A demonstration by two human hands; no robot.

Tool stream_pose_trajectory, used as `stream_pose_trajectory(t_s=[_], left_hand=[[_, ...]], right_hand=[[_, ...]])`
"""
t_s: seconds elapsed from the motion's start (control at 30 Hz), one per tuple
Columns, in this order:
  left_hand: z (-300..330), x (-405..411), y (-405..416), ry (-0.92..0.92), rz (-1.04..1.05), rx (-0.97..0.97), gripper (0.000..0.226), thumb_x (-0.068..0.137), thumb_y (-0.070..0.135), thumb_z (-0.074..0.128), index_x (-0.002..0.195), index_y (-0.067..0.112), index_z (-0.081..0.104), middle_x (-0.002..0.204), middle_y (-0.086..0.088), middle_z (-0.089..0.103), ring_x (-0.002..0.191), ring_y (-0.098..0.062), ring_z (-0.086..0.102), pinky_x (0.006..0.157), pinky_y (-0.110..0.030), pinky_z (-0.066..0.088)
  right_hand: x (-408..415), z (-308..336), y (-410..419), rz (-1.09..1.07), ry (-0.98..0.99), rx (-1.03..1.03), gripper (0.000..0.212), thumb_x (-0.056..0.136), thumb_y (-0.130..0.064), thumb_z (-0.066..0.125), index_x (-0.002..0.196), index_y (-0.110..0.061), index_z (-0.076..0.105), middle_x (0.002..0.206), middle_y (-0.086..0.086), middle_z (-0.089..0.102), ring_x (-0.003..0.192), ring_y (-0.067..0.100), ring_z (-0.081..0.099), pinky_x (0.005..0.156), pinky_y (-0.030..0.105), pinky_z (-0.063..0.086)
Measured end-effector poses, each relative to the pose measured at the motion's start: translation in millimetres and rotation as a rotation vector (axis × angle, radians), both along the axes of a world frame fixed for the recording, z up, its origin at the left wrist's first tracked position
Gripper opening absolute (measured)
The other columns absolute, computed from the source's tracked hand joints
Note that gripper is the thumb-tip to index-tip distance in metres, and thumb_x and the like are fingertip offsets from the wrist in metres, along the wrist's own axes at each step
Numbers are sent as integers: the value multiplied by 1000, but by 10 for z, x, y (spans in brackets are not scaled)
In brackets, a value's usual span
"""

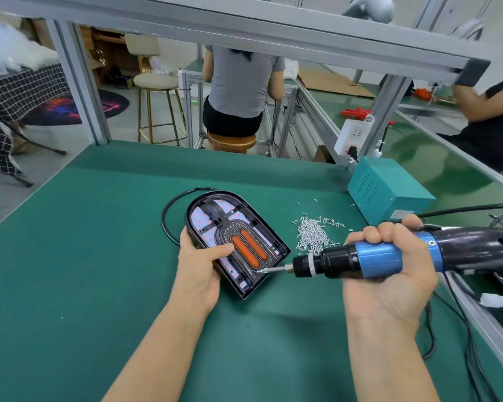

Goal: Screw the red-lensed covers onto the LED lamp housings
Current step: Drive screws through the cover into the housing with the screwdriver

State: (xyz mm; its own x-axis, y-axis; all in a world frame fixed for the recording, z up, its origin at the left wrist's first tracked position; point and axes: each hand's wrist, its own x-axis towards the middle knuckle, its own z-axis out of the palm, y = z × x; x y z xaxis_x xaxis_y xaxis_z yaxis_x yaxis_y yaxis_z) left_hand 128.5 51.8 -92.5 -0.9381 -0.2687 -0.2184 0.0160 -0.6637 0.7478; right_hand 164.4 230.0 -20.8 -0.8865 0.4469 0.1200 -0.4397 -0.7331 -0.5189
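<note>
A black arch-shaped LED lamp housing (212,216) lies tilted on the green table (70,271), its black cable looping behind it. A cover with two red oblong lenses (249,248) sits in its lower half. My left hand (199,265) grips the housing's left edge, thumb on top beside the lenses. My right hand (389,256) holds a blue and black electric screwdriver (369,258) nearly level. Its bit tip touches a screw at the cover's lower right corner (262,271).
A pile of small silver screws (312,235) lies right of the housing. A teal power box (388,190) stands behind it, with cables trailing along the table's right edge. A white socket strip (352,136) hangs on the aluminium frame post. Other people sit beyond.
</note>
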Motion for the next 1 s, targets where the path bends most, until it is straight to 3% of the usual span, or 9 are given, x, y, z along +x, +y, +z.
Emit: stream_pose_trajectory(t_s=[0.23,0.43,0.6,0.83,1.0], left_hand=[[-4,64,61,13,-12,-46,49,76,-25,51,110,10,54,97,-8,68,84,-24,65,76,-40,58],[-23,110,84,12,-24,29,50,78,-21,51,115,13,55,105,-9,66,96,-27,62,92,-49,51],[-28,110,84,23,-61,53,47,81,-20,49,110,17,57,104,-7,68,95,-26,64,91,-50,50],[-87,82,34,-36,-126,102,49,85,-15,48,131,4,50,124,-17,63,107,-33,61,93,-52,49],[-127,62,34,-60,-167,-14,47,84,-13,54,128,3,52,119,-16,66,103,-31,65,87,-44,54]], right_hand=[[21,-27,14,-2,4,33,24,75,-6,51,89,-25,52,62,-8,46,58,8,47,65,21,46],[40,-72,1,-9,-4,46,25,73,-5,51,89,-25,53,61,-8,47,57,8,47,64,20,46],[30,-91,-17,11,-8,39,26,73,-4,52,88,-25,53,60,-8,47,57,8,47,64,21,46],[54,-72,151,-24,-7,-30,23,72,-6,52,87,-25,55,60,-9,48,55,8,48,65,22,44],[66,-71,187,-41,-11,-22,23,73,-6,52,87,-25,55,60,-9,48,55,8,48,65,21,45]])
